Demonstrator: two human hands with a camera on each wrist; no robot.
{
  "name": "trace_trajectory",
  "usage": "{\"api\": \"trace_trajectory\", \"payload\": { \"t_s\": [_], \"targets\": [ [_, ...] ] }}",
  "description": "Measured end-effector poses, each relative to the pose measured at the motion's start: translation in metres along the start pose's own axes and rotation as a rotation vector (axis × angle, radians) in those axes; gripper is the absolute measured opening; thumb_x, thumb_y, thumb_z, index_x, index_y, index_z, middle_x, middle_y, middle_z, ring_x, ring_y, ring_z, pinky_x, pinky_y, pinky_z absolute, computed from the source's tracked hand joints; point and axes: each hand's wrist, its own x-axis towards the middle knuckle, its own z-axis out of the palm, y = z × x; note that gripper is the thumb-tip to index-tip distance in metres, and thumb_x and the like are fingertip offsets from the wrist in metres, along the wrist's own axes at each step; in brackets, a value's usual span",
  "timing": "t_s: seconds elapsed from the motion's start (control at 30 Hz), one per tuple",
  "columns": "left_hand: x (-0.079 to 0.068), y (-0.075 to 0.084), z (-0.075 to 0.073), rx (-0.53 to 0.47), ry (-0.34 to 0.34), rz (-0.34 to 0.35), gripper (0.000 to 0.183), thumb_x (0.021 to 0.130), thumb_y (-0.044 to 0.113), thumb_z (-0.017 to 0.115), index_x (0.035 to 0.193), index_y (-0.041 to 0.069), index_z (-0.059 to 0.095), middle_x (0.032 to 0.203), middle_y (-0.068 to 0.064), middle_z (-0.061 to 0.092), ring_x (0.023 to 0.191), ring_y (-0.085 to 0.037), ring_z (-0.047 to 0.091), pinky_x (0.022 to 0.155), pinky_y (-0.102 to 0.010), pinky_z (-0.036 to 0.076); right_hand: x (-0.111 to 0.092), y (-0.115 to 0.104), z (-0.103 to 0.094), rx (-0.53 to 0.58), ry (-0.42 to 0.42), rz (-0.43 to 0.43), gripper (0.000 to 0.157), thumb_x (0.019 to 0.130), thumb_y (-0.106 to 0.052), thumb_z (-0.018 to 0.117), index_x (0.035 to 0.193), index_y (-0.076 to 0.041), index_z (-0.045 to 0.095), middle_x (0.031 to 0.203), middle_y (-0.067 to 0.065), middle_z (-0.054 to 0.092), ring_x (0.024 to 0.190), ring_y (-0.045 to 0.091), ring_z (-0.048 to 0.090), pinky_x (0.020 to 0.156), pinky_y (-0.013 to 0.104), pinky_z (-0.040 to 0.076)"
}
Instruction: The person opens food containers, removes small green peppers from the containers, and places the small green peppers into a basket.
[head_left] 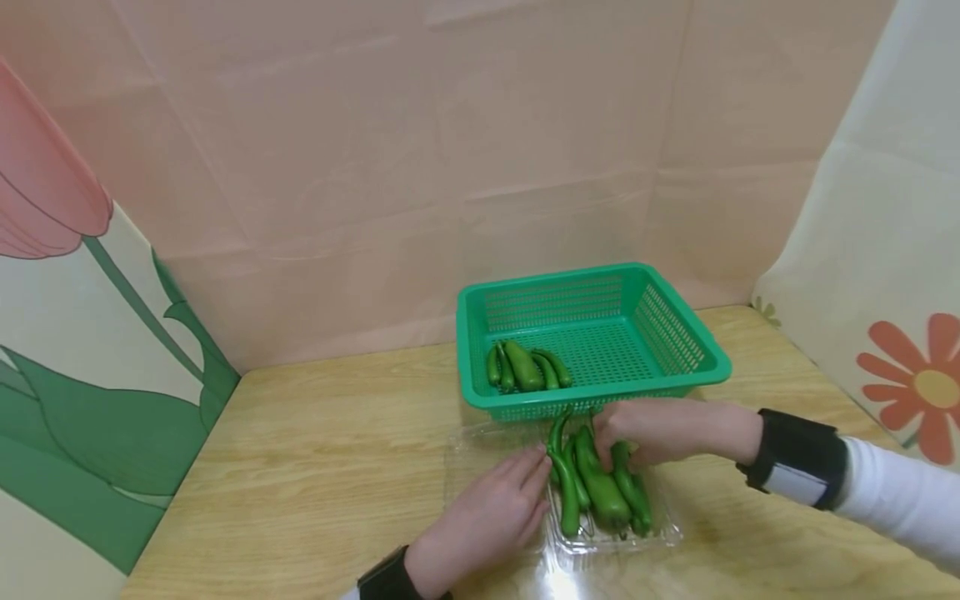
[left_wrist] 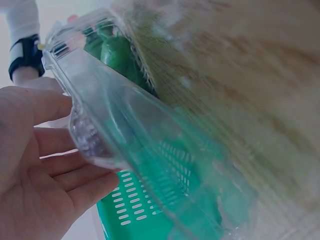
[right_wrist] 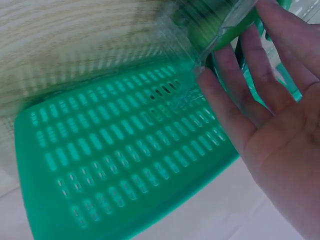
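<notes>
A clear plastic clamshell box [head_left: 573, 546] stands on the table with its lid [head_left: 465, 458] folded out to the left. Several long green peppers [head_left: 570, 500] lie lengthwise in it, one of them much thicker [head_left: 609, 498]. My left hand [head_left: 491, 504] reaches over the lid, its fingertips at the leftmost pepper and the box's edge. In the left wrist view, those fingers are relaxed beside the clear plastic. From the right, my right hand [head_left: 645, 425] reaches down over the peppers, fingertips touching them; the right wrist view shows its fingers [right_wrist: 225, 107] extended at the box's edge.
A green slotted basket [head_left: 675, 379] stands right behind the box, with several green peppers [head_left: 525, 367] at its left end. A pink cloth [head_left: 337, 208] hangs behind the table [head_left: 315, 442], and flower-printed cloths hang at both sides.
</notes>
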Motion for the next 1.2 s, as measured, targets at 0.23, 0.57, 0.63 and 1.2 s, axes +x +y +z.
{"api": "trace_trajectory", "payload": {
  "t_s": [0.23, 0.57, 0.63, 1.2],
  "targets": [
    [0.0001, -0.0001, -0.0004, -0.001, -0.004, 0.002, 0.050, 0.099, 0.034, 0.044, 0.136, 0.000, 0.047, 0.141, -0.017, 0.047, 0.132, -0.024, 0.045, 0.111, -0.033, 0.037, 0.0030, -0.0049, -0.0016, -0.042, -0.042, 0.044, 0.033, 0.066, 0.000, 0.075, 0.083, -0.028, 0.069, 0.091, -0.016, 0.060, 0.089, 0.005, 0.057, 0.073, 0.016, 0.054],
    [-0.0002, -0.0001, 0.0009, 0.000, -0.006, 0.006, 0.051, 0.100, 0.034, 0.043, 0.136, -0.001, 0.047, 0.141, -0.018, 0.047, 0.131, -0.025, 0.047, 0.110, -0.033, 0.038, 0.0041, -0.0075, -0.0021, -0.068, -0.073, 0.056, 0.034, 0.066, -0.003, 0.078, 0.082, -0.029, 0.065, 0.091, -0.019, 0.062, 0.088, 0.005, 0.053, 0.073, 0.018, 0.052],
    [-0.0003, -0.0001, 0.0009, -0.001, -0.007, 0.006, 0.051, 0.100, 0.034, 0.043, 0.136, -0.001, 0.047, 0.141, -0.018, 0.047, 0.131, -0.025, 0.047, 0.110, -0.033, 0.038, 0.0033, -0.0071, -0.0020, -0.066, -0.066, 0.044, 0.034, 0.066, -0.004, 0.078, 0.083, -0.030, 0.065, 0.091, -0.019, 0.062, 0.087, 0.004, 0.053, 0.072, 0.018, 0.052],
    [-0.0001, -0.0015, 0.0012, -0.018, 0.002, 0.002, 0.051, 0.099, 0.034, 0.043, 0.136, -0.001, 0.046, 0.142, -0.018, 0.046, 0.132, -0.024, 0.046, 0.110, -0.033, 0.038, -0.0007, -0.0058, -0.0062, -0.130, -0.038, -0.032, 0.027, 0.067, -0.013, 0.080, 0.089, -0.027, 0.074, 0.088, -0.017, 0.062, 0.087, 0.003, 0.056, 0.077, 0.018, 0.053]
  ]
}}
